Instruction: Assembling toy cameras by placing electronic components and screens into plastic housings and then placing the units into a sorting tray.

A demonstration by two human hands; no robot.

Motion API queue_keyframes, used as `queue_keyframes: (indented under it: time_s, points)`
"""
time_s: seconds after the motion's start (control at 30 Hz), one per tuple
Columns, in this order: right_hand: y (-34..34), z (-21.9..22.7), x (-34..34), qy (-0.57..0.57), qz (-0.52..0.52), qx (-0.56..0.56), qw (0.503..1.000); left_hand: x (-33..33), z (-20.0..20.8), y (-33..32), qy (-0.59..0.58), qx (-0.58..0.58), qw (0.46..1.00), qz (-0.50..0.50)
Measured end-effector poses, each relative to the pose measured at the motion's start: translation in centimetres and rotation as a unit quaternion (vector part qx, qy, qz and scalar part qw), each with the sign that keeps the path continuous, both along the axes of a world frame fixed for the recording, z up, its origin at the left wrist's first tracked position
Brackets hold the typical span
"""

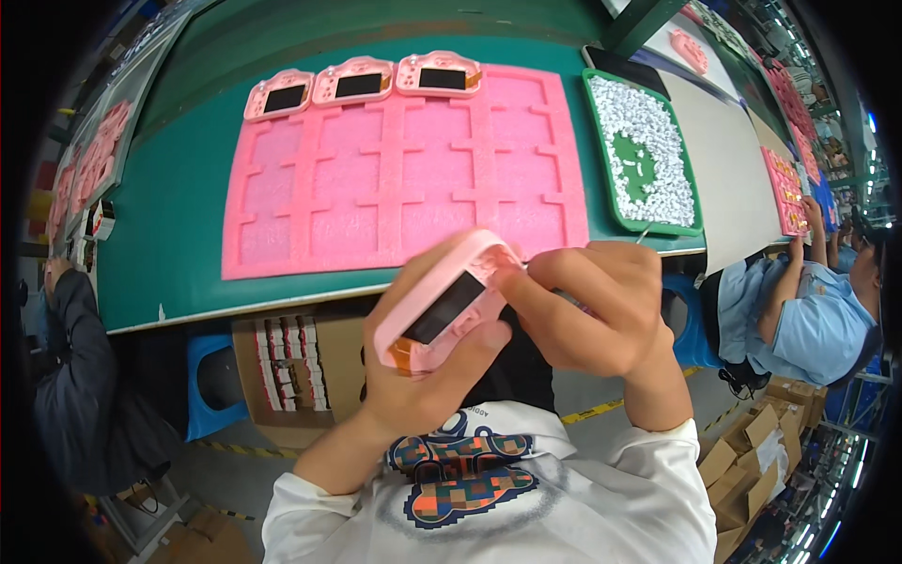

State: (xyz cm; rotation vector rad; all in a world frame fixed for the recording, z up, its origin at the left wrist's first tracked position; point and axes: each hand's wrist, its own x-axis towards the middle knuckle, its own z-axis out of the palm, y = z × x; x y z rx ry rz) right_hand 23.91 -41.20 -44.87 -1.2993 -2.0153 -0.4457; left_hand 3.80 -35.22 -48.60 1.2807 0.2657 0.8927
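In front of my body, my left hand [413,395] is wrapped round a pink handheld-console shell [470,324], its thumb along the lower edge. The shell is tilted and bears a black screen [443,310] and an orange ribbon cable [402,354]. My right hand [597,310] is closed, with its fingertips inside the shell's upper right corner. What those fingers pinch is too small and hidden to make out. A thin metallic tip [645,231] shows just above that hand; whether the hand holds it I cannot tell.
A pink foam tray [399,179] with compartments lies on the green table [178,188]. Several similar shells [352,83] sit along its far edge. A green tray [697,211] of small white parts stands right. Co-workers [799,301] sit both sides; a carton [291,371] stands below the table.
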Motion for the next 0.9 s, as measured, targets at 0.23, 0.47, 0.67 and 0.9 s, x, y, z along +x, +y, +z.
queue_keyframes:
  time_s: [0.23,0.47,0.67,0.9]
  points:
    - [-1.2,-0.3,-1.5,0.025,0.005,0.043,0.999,1.9,-0.1,-1.3,-0.114,-0.101,0.985,-0.075]
    - [-2.5,0.1,-2.2,0.087,0.025,0.022,0.996,1.7,0.8,-3.0,-0.069,-0.015,0.997,0.025]
    - [-5.1,3.4,-2.6,0.598,0.349,0.084,0.716,1.2,1.6,-3.0,-0.062,-0.173,0.979,-0.082]
    - [-4.4,4.3,-1.7,0.624,0.468,0.063,0.623,1.1,2.3,-4.0,-0.024,-0.181,0.975,-0.126]
